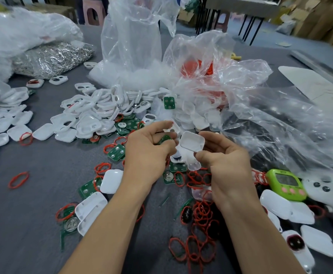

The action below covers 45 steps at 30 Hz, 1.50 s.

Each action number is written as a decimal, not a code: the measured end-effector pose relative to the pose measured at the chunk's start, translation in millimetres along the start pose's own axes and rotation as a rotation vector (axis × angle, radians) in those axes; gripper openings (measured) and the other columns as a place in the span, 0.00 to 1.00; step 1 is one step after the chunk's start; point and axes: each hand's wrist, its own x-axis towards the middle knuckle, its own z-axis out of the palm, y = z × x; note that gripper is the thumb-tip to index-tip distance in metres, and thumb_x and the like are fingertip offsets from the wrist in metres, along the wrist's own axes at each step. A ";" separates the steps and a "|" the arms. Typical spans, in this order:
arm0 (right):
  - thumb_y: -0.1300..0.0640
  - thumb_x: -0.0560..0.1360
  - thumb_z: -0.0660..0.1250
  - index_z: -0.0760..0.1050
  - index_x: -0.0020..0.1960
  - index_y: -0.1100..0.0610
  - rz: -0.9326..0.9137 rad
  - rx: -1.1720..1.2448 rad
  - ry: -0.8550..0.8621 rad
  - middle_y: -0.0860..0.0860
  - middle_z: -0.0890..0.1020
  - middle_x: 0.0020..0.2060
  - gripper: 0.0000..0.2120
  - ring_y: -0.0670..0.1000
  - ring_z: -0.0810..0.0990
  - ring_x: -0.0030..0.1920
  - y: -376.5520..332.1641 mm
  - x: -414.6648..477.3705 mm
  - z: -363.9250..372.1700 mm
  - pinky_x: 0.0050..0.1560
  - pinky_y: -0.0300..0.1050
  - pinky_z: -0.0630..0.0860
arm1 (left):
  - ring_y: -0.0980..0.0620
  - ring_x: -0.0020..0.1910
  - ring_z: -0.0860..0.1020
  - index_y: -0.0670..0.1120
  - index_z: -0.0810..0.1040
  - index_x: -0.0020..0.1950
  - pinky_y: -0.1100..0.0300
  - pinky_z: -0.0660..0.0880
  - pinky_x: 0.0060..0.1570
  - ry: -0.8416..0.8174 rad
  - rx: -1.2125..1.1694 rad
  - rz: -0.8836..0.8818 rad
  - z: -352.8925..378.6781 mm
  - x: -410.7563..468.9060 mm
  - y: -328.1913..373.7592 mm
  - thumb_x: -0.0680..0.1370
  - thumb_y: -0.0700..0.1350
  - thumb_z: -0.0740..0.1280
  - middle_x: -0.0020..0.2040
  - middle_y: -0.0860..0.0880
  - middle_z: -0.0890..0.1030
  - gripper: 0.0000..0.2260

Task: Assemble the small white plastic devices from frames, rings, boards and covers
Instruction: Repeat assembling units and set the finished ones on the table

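Your right grip [227,161] pinches a white cover [192,142] over the middle of the bench [33,214], long axis left-right. Just left of it, your left grip [147,149] curls round a frame [171,126].

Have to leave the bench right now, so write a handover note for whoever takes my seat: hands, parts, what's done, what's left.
Left hand: grips a white frame, with a green board under its fingers.
Right hand: pinches a white cover, not yet pressed onto the frame.
Stock on the grey table: frame pile ahead, loose boards and red rings near the hands, covers to the left.
Done: closed white shells lie nearby; I cannot tell whether they are finished.
Left: close this unit, then work through the piles.
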 end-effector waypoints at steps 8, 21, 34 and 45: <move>0.64 0.75 0.73 0.78 0.64 0.42 -0.150 -0.400 0.239 0.40 0.87 0.45 0.23 0.42 0.87 0.41 -1.1 -7.8 0.2 0.40 0.41 0.83 | 0.49 0.44 0.86 0.42 0.83 0.57 0.58 0.83 0.39 0.018 -0.292 -0.161 6.1 -3.4 7.3 0.85 0.36 0.59 0.45 0.43 0.87 0.12; 0.56 0.68 0.81 0.84 0.48 0.45 -0.295 -0.629 0.076 0.37 0.85 0.36 0.12 0.38 0.84 0.36 -0.6 -10.1 9.9 0.39 0.35 0.80 | 0.51 0.49 0.85 0.40 0.80 0.62 0.62 0.80 0.44 -0.186 -0.288 -0.150 1.9 -2.9 7.7 0.73 0.19 0.62 0.53 0.44 0.87 0.25; 0.66 0.72 0.69 0.82 0.64 0.44 -0.239 -1.091 0.016 0.54 0.81 0.62 0.25 0.57 0.80 0.60 -9.7 -8.9 2.5 0.66 0.46 0.74 | 0.56 0.65 0.73 0.56 0.81 0.66 0.64 0.66 0.66 -0.031 0.833 0.293 3.1 -7.4 -7.9 0.76 0.44 0.69 0.65 0.57 0.81 0.19; 0.58 0.76 0.70 0.85 0.54 0.45 -0.216 -1.151 0.142 0.49 0.87 0.49 0.11 0.57 0.83 0.53 -7.7 -6.6 0.9 0.56 0.52 0.80 | 0.54 0.50 0.83 0.57 0.86 0.57 0.57 0.77 0.57 0.164 0.647 0.172 -2.8 -1.6 -3.2 0.75 0.49 0.73 0.47 0.56 0.87 0.12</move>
